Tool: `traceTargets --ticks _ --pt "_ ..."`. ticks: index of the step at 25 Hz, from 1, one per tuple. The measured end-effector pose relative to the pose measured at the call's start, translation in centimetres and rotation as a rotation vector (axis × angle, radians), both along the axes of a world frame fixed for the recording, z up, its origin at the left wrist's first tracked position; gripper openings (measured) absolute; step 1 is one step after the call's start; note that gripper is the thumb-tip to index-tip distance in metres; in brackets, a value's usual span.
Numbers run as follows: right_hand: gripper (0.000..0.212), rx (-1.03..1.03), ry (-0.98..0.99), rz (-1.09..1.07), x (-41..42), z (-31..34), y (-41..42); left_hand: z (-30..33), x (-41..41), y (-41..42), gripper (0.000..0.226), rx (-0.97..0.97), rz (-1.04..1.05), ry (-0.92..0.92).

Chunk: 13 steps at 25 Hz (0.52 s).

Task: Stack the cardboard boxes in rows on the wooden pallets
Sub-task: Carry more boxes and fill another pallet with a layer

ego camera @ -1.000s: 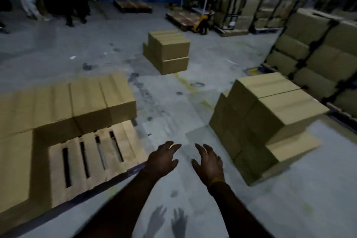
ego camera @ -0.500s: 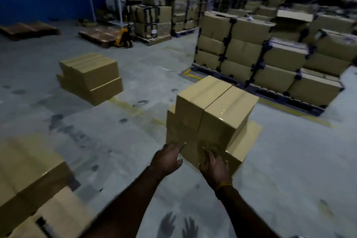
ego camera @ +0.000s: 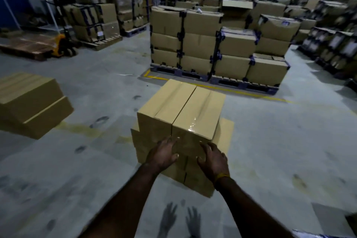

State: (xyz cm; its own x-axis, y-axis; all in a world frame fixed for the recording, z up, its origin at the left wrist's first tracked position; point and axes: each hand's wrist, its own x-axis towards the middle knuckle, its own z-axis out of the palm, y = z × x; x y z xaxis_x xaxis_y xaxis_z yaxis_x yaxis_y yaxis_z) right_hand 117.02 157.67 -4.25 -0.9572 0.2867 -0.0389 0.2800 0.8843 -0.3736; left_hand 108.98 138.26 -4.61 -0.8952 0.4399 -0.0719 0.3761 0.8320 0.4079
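A stack of plain cardboard boxes [ego camera: 181,114] stands on the concrete floor straight ahead, two boxes side by side on top, with taped lids. My left hand [ego camera: 161,155] and my right hand [ego camera: 212,157] reach out side by side at the near face of the top right box [ego camera: 199,116], fingers spread. Both hands are in front of that face, and I cannot tell whether they touch it. Neither hand holds anything. No wooden pallet with my rows is in view now.
A second low stack of boxes [ego camera: 32,102] sits on the floor at left. Strapped box loads on dark pallets [ego camera: 218,48] stand behind a yellow floor line. A yellow pallet jack [ego camera: 61,44] and bare wooden pallets [ego camera: 25,44] are far left. Racking fills the background.
My view has swung right, away from the wooden pallet with its row of boxes, onto the floor stack. Both hands have come closer to the stack's near face.
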Motion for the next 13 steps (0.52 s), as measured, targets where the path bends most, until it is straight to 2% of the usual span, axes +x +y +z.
traceTargets --ticks 8,13 --pt "0.063 0.011 -0.033 -0.045 -14.0 -2.1 9.5 -1.1 -13.6 8.5 0.068 0.008 0.002 -0.051" --pt "0.062 -0.039 -0.056 -0.093 -19.5 -4.1 11.0 -3.0 -19.3 12.4 0.074 -0.062 -0.042 -0.13"
